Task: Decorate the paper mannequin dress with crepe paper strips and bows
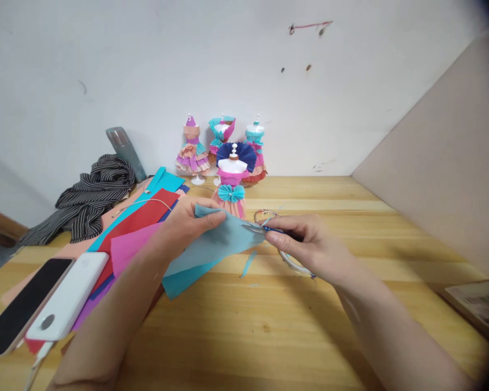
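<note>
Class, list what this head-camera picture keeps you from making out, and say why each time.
All in the head view:
Scissors: handles mostly hidden by the right hand.
Left hand: some fingers hidden behind the light-blue paper.
Front dress figure: foot hidden behind the paper.
Flat object at right: markings blurred, right end lost in the dark edge.
White cable: far end cut off by the lower edge.

Pair of human arms, bare from fingertips to picture edge.
One bare left hand (191,220) with blunt, rounded left thumb (212,219), slim wrist, and long bare left forearm (132,304) broadening downward, marked by a curved skin crease at its lower end; one bare right hand (315,247) with rounded right thumb (285,244), and bare, smooth right forearm (387,320), likewise tapered; nail detail too small to tell.
</note>
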The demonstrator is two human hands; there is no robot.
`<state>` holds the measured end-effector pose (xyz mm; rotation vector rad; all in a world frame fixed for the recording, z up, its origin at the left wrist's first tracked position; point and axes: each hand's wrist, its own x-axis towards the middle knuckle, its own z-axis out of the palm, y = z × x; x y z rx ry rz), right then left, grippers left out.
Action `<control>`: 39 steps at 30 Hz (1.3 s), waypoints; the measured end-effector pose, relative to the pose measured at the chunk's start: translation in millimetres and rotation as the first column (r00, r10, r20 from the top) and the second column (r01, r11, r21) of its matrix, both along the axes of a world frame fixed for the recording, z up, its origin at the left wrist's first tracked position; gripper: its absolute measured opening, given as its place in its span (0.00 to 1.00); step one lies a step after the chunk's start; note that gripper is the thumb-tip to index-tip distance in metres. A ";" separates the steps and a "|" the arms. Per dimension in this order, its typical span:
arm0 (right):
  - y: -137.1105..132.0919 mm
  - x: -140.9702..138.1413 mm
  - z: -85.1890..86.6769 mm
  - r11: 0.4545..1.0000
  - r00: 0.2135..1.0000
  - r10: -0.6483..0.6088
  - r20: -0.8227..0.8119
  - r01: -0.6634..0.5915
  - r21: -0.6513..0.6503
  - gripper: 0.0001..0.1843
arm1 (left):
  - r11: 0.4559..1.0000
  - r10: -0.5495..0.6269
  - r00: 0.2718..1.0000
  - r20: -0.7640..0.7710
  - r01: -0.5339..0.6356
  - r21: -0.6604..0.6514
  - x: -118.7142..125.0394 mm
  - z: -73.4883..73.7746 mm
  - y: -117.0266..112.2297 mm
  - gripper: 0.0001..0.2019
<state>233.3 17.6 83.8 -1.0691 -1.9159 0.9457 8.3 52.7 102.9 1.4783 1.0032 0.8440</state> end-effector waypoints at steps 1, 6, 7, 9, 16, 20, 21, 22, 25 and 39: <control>-0.3 -0.5 0.0 1.000 1.000 -0.008 0.003 0.008 0.004 0.25 | 1.000 0.011 1.000 0.002 -0.011 -0.005 1.1 0.4 -0.9 0.13; -2.8 -4.1 -1.0 1.000 1.000 -0.009 -0.006 0.009 0.003 0.24 | 1.000 0.005 1.000 0.016 -0.005 0.000 3.9 -2.9 -2.7 0.13; -3.2 -4.7 -1.5 1.000 1.000 -0.011 -0.009 0.011 -0.004 0.23 | 1.000 -0.005 1.000 0.022 0.005 0.002 3.9 -4.3 -2.5 0.13; -3.8 -5.5 -2.8 1.000 1.000 -0.019 -0.006 0.019 -0.023 0.23 | 1.000 -0.019 0.999 0.031 0.019 -0.003 3.6 -6.8 -1.9 0.13; -4.0 -7.7 -5.6 0.999 0.999 -0.038 -0.009 0.038 -0.030 0.20 | 1.000 -0.024 0.999 0.038 0.024 -0.003 2.7 -8.2 -2.0 0.13; -2.7 -7.5 -3.6 0.999 0.999 -0.033 -0.016 0.033 -0.019 0.21 | 1.000 -0.023 1.000 0.017 0.022 0.016 2.0 -7.0 -1.9 0.14; -2.1 -6.8 -2.6 1.000 0.999 -0.025 -0.025 0.024 -0.019 0.22 | 1.000 -0.018 1.000 0.018 0.018 0.016 1.6 -6.5 -1.6 0.14; -1.4 -5.8 -1.5 1.000 0.999 -0.019 -0.032 0.018 -0.019 0.22 | 1.000 -0.009 1.000 0.021 0.009 0.014 1.1 -5.9 -1.2 0.14; 0.4 -2.2 1.5 1.000 1.000 -0.022 -0.019 0.021 -0.017 0.23 | 1.000 -0.005 1.000 0.028 0.005 0.001 -0.7 -4.1 0.5 0.14; -3.9 -6.2 -1.6 0.998 1.000 -0.007 -0.004 0.007 -0.068 0.24 | 0.999 -0.028 0.999 0.032 0.029 -0.016 2.7 -7.8 -1.4 0.13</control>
